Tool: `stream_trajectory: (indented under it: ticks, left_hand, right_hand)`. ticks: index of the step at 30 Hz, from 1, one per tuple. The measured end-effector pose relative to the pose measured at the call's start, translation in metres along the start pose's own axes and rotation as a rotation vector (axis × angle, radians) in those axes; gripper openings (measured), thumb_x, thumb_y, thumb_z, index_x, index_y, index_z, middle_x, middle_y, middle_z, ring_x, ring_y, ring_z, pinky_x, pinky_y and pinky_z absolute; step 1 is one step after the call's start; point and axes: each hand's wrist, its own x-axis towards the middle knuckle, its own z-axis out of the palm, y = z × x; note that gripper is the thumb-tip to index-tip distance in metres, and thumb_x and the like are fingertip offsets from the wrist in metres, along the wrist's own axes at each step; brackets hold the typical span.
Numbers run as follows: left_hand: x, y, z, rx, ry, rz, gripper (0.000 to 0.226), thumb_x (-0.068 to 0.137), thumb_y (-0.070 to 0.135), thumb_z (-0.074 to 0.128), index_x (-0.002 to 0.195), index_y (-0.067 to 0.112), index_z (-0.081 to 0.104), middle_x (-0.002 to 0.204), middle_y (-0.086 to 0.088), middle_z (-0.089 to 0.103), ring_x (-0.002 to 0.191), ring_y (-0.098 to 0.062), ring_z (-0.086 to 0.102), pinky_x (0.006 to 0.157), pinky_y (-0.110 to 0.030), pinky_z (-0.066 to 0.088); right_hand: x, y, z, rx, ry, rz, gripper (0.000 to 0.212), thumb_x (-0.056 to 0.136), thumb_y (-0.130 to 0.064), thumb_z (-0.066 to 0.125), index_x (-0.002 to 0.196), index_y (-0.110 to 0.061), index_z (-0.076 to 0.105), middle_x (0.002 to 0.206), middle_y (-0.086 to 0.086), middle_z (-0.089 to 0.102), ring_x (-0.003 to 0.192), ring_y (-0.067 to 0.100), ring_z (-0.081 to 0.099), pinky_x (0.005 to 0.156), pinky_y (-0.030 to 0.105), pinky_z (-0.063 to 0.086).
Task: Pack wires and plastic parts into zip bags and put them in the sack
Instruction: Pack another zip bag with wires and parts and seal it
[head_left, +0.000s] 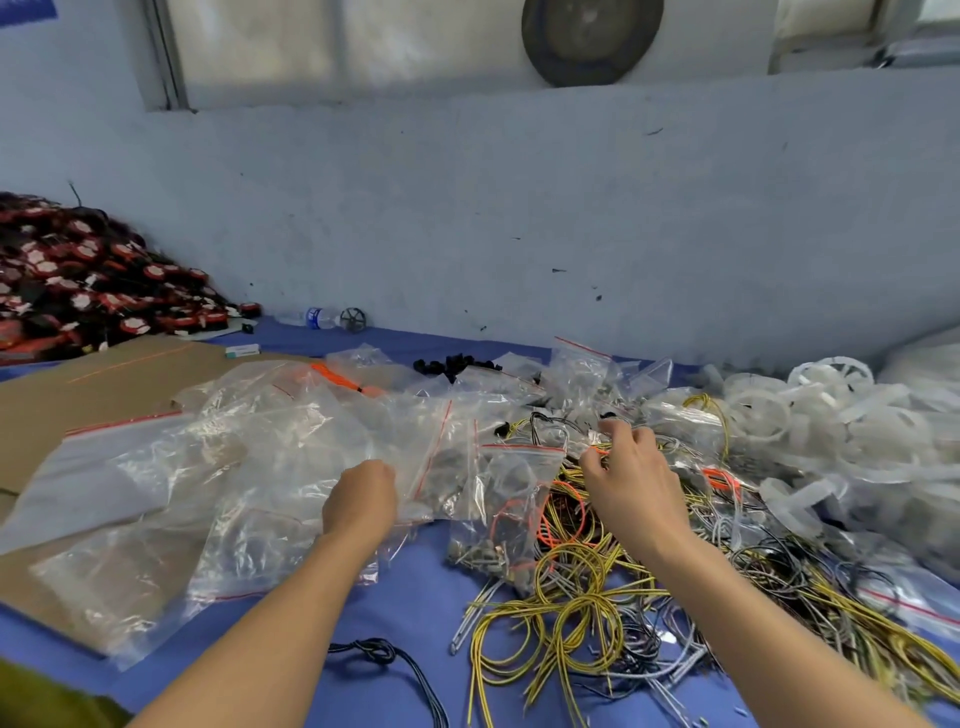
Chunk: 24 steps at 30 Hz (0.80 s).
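Picking wires for a bag

Head view: my right hand (631, 478) is pinching a few strands of the wires (587, 587). If I am lifting now, the whole heap may be coming along, because the loops are tangled together. The wires are lying under and beside this hand. My left hand (358, 499) is resting curled on the bags (270, 467), its fingers hidden, so I cannot tell if it is gripping.
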Motion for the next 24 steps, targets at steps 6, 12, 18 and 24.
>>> stream_trajectory:
  ticks: [6, 12, 18, 24]
  left_hand:
    - [-0.05, 0.087, -0.055, -0.595, 0.268, 0.363, 0.032, 0.104, 0.03, 0.039, 0.08, 0.021, 0.058, 0.071, -0.001, 0.063, 0.061, -0.012, 0.059, 0.053, -0.03, 0.046]
    - [-0.096, 0.161, -0.066, -1.494, -0.655, 0.531, 0.03, 0.098, 0.038, 0.054, 0.101, 0.014, 0.071, 0.094, -0.004, 0.074, 0.084, -0.019, 0.071, 0.068, -0.027, 0.056]
    - [-0.092, 0.138, 0.019, -0.61, -0.246, 0.285, 0.035, 0.104, 0.033, 0.039, 0.08, 0.014, 0.056, 0.062, 0.0, 0.052, 0.056, -0.016, 0.049, 0.056, -0.032, 0.038]
    - [-0.09, 0.134, 0.042, -0.481, -0.15, 0.435, 0.03, 0.104, 0.033, 0.041, 0.082, 0.021, 0.058, 0.066, 0.001, 0.06, 0.063, -0.02, 0.058, 0.058, -0.04, 0.044]
  right_hand:
    - [-0.01, -0.01, -0.026, 0.333, 0.0, -0.119, 0.041, 0.101, -0.037, 0.043, 0.14, -0.025, 0.042, 0.136, 0.0, 0.047, 0.11, 0.012, 0.055, 0.098, 0.042, 0.048]
    - [-0.032, -0.024, -0.107, 0.398, 0.435, -0.395, 0.043, 0.103, -0.044, 0.033, 0.144, -0.03, 0.039, 0.138, -0.01, 0.044, 0.123, 0.008, 0.048, 0.1, 0.038, 0.045]
    - [-0.045, 0.042, -0.129, 0.092, 0.51, -0.466, 0.035, 0.101, -0.029, 0.041, 0.134, -0.025, 0.051, 0.127, -0.007, 0.052, 0.112, 0.011, 0.05, 0.095, 0.031, 0.038]
    - [-0.042, 0.146, -0.076, 0.176, 0.086, 0.201, 0.049, 0.1, -0.039, 0.042, 0.145, -0.019, 0.04, 0.144, 0.007, 0.047, 0.13, 0.024, 0.045, 0.105, 0.04, 0.036]
